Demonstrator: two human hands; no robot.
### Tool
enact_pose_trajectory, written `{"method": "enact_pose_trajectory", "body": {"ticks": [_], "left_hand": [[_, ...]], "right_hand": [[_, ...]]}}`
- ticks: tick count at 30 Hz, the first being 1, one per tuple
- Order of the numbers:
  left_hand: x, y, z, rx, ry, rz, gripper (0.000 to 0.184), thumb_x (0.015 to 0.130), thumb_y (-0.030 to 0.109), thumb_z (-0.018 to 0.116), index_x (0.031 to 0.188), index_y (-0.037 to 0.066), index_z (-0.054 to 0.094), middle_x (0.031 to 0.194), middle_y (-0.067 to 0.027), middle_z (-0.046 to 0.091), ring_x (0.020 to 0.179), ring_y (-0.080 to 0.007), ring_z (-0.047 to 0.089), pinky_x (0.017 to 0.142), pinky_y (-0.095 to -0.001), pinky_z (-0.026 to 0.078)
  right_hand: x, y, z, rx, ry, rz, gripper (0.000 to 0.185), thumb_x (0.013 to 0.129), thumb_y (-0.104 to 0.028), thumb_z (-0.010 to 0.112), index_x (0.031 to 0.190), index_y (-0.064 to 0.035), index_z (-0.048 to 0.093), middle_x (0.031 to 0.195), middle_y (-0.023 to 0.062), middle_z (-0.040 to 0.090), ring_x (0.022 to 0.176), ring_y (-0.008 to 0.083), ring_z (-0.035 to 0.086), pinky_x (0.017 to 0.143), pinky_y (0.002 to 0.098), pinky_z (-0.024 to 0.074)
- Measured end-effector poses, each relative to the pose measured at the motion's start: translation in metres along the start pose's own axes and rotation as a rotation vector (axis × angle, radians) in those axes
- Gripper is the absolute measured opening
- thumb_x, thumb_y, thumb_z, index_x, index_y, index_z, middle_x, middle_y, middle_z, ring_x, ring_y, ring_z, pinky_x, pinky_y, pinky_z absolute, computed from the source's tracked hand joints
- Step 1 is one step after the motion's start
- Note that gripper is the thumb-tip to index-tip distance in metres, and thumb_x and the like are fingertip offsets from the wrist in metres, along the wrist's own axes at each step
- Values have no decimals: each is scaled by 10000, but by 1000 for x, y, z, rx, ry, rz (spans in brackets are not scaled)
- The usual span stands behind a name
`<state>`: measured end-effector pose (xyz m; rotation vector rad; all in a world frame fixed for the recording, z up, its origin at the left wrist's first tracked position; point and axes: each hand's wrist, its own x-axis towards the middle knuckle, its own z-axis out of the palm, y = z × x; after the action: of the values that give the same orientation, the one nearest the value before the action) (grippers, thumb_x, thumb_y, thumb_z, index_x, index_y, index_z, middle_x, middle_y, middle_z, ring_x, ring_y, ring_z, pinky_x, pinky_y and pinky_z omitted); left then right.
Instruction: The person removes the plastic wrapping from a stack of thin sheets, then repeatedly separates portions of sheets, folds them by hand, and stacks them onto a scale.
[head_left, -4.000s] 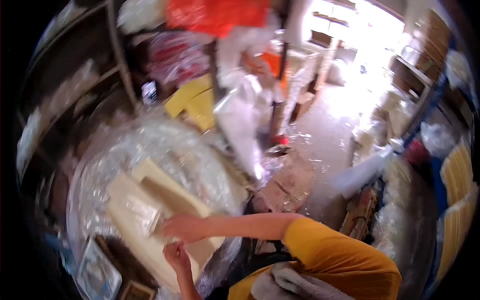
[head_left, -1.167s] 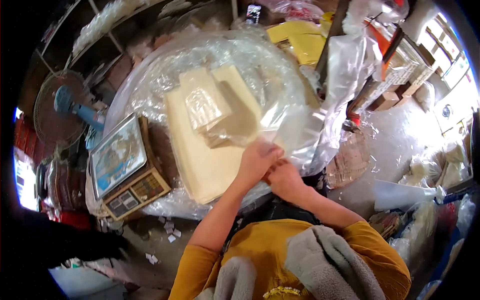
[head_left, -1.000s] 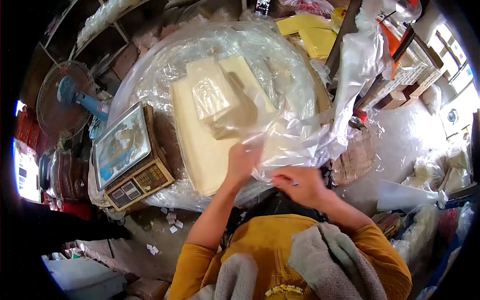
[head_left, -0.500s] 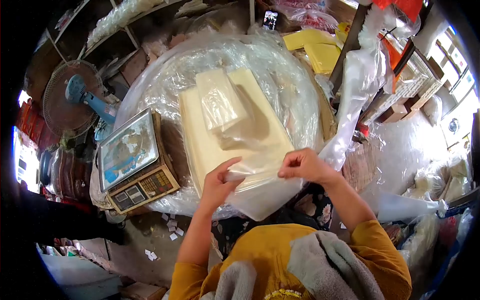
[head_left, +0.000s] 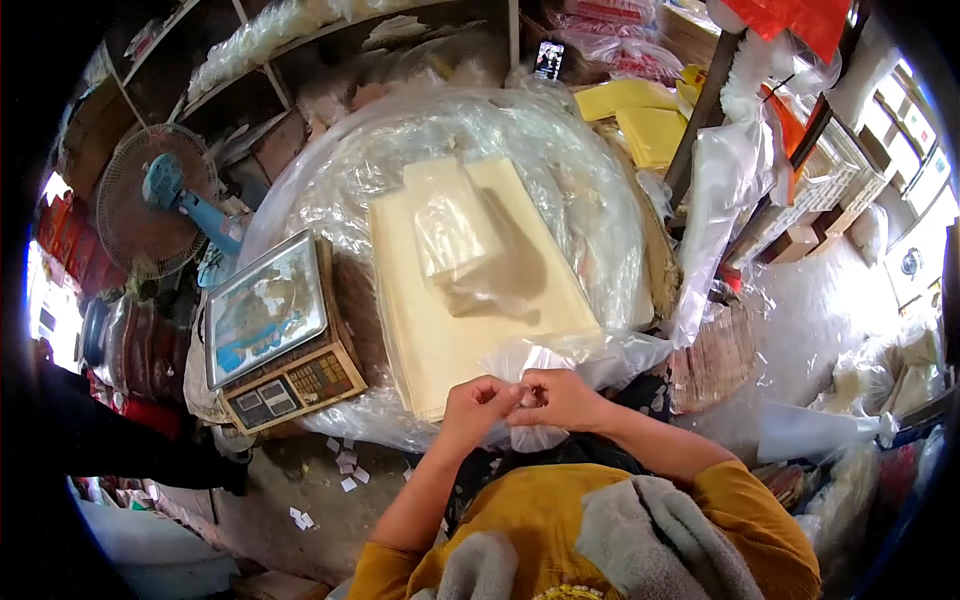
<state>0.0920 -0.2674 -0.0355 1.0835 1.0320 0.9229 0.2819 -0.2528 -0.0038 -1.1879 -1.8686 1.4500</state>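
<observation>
My left hand [head_left: 480, 408] and my right hand [head_left: 555, 400] meet at the front edge of the table, fingers pinched together. Between them they grip a gathered clear plastic bag [head_left: 535, 437], whose crumpled film spreads above and below the fingers. Just beyond lies a large stack of cream-coloured sheets [head_left: 540, 275] in clear plastic. A smaller, folded cream bundle [head_left: 445, 215] in glossy film rests on top of that stack. Both hands are closed, and the fingertips partly hide the bunched film.
Plastic film [head_left: 330, 160] covers the round table. At left stand a weighing scale [head_left: 300, 388] with a metal tray [head_left: 265, 305] and a blue fan [head_left: 165, 185]. Yellow sheets [head_left: 650, 130] and a phone [head_left: 548, 60] are at the back. Paper scraps [head_left: 350, 465] litter the floor.
My hands have come together from apart. The plastic film held stretched between them is now bunched at the fingers. The view has shifted slightly.
</observation>
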Motion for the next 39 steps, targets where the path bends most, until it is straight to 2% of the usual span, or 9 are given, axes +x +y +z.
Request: {"method": "enact_pose_trajectory", "body": {"ticks": [5,10,12,15,23,27,31,33,39], "left_hand": [[-7,5,-39,-1463,-35,30,180,937,160,514,771,98,485,671,6,527,455,-43,410,385,-177,336],[-16,31,-56,-1024,195,95,192,949,207,483,783,114,455,691,-18,515,362,-46,304,299,-190,227],[-18,41,-49,-868,310,65,175,955,210,472,810,112,471,739,-45,557,350,-55,313,295,-192,223],[-18,48,-40,-760,320,88,152,959,209,468,845,111,490,810,-83,602,344,-60,334,292,-195,223],[-21,54,-58,-647,547,167,153,945,247,508,854,127,527,726,-12,604,386,-58,397,349,-200,300],[-13,47,-71,-710,694,209,107,921,203,563,844,130,552,706,18,578,566,-50,534,439,-179,408],[-14,42,-84,-591,813,247,136,922,244,559,829,144,555,723,23,573,594,-50,554,475,-177,453],[-14,32,-99,-587,889,180,166,928,279,546,828,147,555,714,26,568,588,-49,552,475,-177,453],[-14,20,-122,-505,888,273,192,893,343,579,891,151,578,772,22,596,599,-83,555,455,-180,398]], "right_hand": [[-11,37,-62,602,145,246,111,852,-91,644,794,-14,589,738,92,636,655,226,669,587,334,572],[-27,38,-153,331,283,117,134,813,-101,672,810,-21,565,958,153,635,825,215,656,757,340,547],[-38,16,-187,418,493,-89,287,852,-145,635,1085,18,596,1024,127,640,873,180,652,757,283,540],[-34,67,-247,276,851,99,481,895,-237,607,1304,-22,473,1124,58,596,1001,141,594,790,275,505],[-41,107,-260,-327,628,103,301,897,-278,603,1047,-22,653,787,-5,651,730,88,568,645,269,460],[-43,107,-236,-717,653,58,268,912,-262,573,880,4,564,622,139,525,563,179,492,549,353,397],[-49,93,-219,-646,730,16,259,919,-251,556,832,-7,543,618,175,491,535,260,471,539,377,398],[-55,102,-228,-733,750,-77,218,918,-249,563,921,-37,612,617,117,514,529,187,472,536,324,407],[-76,91,-245,-773,802,22,208,877,-225,618,955,-34,642,824,122,639,770,240,623,681,335,477]]}}
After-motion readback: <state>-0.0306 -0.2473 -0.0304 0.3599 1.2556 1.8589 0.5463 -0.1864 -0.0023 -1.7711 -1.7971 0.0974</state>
